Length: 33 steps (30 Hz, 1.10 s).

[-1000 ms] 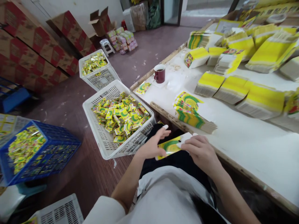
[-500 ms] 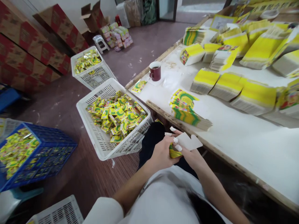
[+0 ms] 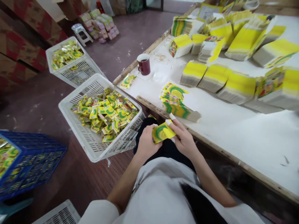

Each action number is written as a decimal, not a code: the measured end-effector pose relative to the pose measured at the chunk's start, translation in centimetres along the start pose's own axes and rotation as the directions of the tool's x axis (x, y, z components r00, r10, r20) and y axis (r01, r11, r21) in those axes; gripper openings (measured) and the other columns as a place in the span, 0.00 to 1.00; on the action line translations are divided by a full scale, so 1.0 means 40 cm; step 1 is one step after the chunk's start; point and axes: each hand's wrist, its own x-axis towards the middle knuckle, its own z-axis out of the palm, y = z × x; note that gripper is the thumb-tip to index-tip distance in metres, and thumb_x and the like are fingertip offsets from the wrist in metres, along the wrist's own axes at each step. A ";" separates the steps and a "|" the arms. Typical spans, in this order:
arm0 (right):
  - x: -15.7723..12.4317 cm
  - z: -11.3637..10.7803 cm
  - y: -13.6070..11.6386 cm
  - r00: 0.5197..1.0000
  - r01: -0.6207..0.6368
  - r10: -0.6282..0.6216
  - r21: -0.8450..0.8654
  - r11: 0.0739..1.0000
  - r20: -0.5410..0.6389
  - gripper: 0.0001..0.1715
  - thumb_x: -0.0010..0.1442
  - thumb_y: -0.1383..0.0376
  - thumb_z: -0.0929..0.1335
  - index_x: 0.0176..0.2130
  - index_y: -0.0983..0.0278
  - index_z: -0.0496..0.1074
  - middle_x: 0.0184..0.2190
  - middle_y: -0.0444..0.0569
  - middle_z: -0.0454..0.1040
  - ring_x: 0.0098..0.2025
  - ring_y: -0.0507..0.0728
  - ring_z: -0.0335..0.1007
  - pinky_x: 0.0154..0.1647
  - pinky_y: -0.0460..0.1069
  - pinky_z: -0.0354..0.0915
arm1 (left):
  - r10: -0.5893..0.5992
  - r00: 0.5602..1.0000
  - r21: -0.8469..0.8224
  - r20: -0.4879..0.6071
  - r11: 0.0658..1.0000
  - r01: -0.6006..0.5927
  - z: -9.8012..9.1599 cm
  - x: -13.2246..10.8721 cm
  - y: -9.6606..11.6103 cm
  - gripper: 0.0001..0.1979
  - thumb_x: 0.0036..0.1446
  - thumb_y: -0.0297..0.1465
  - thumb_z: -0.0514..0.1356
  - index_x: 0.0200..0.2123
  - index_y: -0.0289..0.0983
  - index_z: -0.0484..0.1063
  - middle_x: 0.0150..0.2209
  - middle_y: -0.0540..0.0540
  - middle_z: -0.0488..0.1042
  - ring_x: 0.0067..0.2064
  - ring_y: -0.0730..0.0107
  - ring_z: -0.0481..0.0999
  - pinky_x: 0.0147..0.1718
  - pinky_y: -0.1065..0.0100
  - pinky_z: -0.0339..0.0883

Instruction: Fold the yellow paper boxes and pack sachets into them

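Observation:
A yellow and green printed card packet (image 3: pixel 162 132) is held between both hands above my lap, its printed face turned up. My left hand (image 3: pixel 147 141) grips its left end, with the fingers partly hidden behind it. On the other end, my right hand (image 3: pixel 184 137) pinches it between thumb and fingers; white covers show on some fingertips. Just beyond the hands, a fanned stack of the same printed cards (image 3: pixel 177 104) lies at the table edge. To the left stands a white plastic crate (image 3: pixel 93 152) full of folded yellow-green packets (image 3: pixel 109 112).
More card stacks (image 3: pixel 238 84) line the white table (image 3: pixel 233 130). A maroon mug (image 3: pixel 144 66) stands near its left corner beside a loose packet (image 3: pixel 128 81). Another white crate (image 3: pixel 79 71), a blue crate (image 3: pixel 46 161), a stool (image 3: pixel 81 34) and cartons (image 3: pixel 21 53) occupy the floor at left.
The card has been turned from its plain white side to its printed side, now lying between both hands. The whole view has shifted, so the surroundings sit further left and up.

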 end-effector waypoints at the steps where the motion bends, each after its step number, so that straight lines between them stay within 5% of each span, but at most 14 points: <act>1: 0.000 -0.010 0.005 0.998 0.013 -0.011 -0.023 1.000 0.057 0.26 0.63 0.70 0.65 0.59 0.57 0.71 0.68 0.57 0.58 0.66 0.64 0.62 0.60 0.59 0.68 | -0.001 1.000 -0.026 0.017 1.000 0.001 -0.015 0.003 0.001 0.28 0.48 0.31 0.68 0.51 0.38 0.64 0.46 0.40 0.74 0.47 0.53 0.76 0.47 0.52 0.71; 8: 0.023 -0.086 0.002 0.932 0.066 -0.071 0.024 0.997 0.356 0.17 0.63 0.65 0.69 0.52 0.59 0.74 0.62 0.59 0.66 0.65 0.64 0.63 0.61 0.59 0.65 | 0.089 0.992 -0.052 0.094 0.995 -0.084 -0.062 0.020 0.002 0.31 0.43 0.36 0.73 0.51 0.38 0.68 0.47 0.41 0.77 0.46 0.56 0.78 0.46 0.57 0.72; 15: 0.032 -0.046 -0.011 0.971 -0.015 -0.013 0.115 0.993 0.240 0.22 0.62 0.60 0.69 0.53 0.61 0.62 0.65 0.64 0.57 0.70 0.67 0.51 0.65 0.64 0.59 | 0.052 0.999 -0.100 -0.002 0.994 -0.052 -0.045 0.020 0.025 0.29 0.48 0.39 0.71 0.51 0.37 0.68 0.45 0.41 0.77 0.45 0.59 0.78 0.45 0.60 0.72; 21: 0.037 -0.027 -0.022 0.973 -0.069 0.047 0.088 0.994 0.226 0.28 0.67 0.59 0.63 0.62 0.61 0.52 0.62 0.61 0.61 0.64 0.64 0.61 0.65 0.62 0.60 | -0.019 1.000 -0.182 0.012 0.983 0.021 -0.040 0.014 0.011 0.30 0.44 0.36 0.73 0.50 0.38 0.69 0.45 0.44 0.77 0.44 0.60 0.78 0.45 0.61 0.71; 23: 0.055 -0.029 -0.027 0.982 -0.052 0.045 0.037 0.998 0.181 0.35 0.64 0.56 0.68 0.64 0.62 0.52 0.60 0.62 0.63 0.61 0.65 0.64 0.62 0.61 0.63 | -0.105 0.990 -0.350 -0.095 0.935 0.065 -0.041 0.011 -0.002 0.30 0.41 0.34 0.74 0.49 0.40 0.70 0.44 0.46 0.77 0.43 0.63 0.78 0.44 0.64 0.71; 25: 0.087 -0.042 -0.026 0.996 -0.041 0.045 -0.052 0.998 0.071 0.39 0.61 0.53 0.70 0.63 0.61 0.54 0.58 0.61 0.65 0.58 0.66 0.66 0.61 0.62 0.65 | -0.262 0.914 -0.624 -0.309 0.781 0.013 -0.056 0.009 -0.025 0.30 0.40 0.36 0.75 0.47 0.42 0.70 0.42 0.49 0.76 0.38 0.68 0.77 0.38 0.69 0.71; 27: 0.137 -0.067 -0.013 0.997 -0.066 0.057 -0.188 0.980 -0.053 0.39 0.60 0.51 0.71 0.62 0.61 0.56 0.56 0.61 0.66 0.59 0.68 0.65 0.61 0.64 0.63 | -0.500 0.747 -0.839 -0.439 0.525 -0.142 -0.087 0.010 -0.057 0.26 0.45 0.45 0.71 0.45 0.42 0.70 0.40 0.49 0.75 0.35 0.71 0.75 0.32 0.72 0.71; 30: 0.234 -0.107 0.038 0.991 -0.108 0.068 -0.379 0.919 -0.117 0.48 0.56 0.47 0.72 0.65 0.63 0.53 0.60 0.65 0.62 0.64 0.74 0.56 0.64 0.69 0.55 | -0.798 0.548 -0.963 -0.251 0.149 -0.224 -0.139 0.013 -0.105 0.28 0.57 0.58 0.54 0.42 0.39 0.68 0.43 0.43 0.74 0.40 0.68 0.77 0.36 0.68 0.74; 33: 0.333 -0.130 0.105 0.995 -0.095 0.101 -0.503 0.859 -0.016 0.63 0.47 0.43 0.75 0.67 0.65 0.48 0.65 0.69 0.53 0.68 0.82 0.45 0.64 0.76 0.47 | -0.881 0.467 -0.989 -0.075 0.005 -0.150 -0.157 0.018 -0.129 0.29 0.62 0.58 0.46 0.42 0.38 0.66 0.43 0.41 0.73 0.43 0.66 0.78 0.40 0.66 0.75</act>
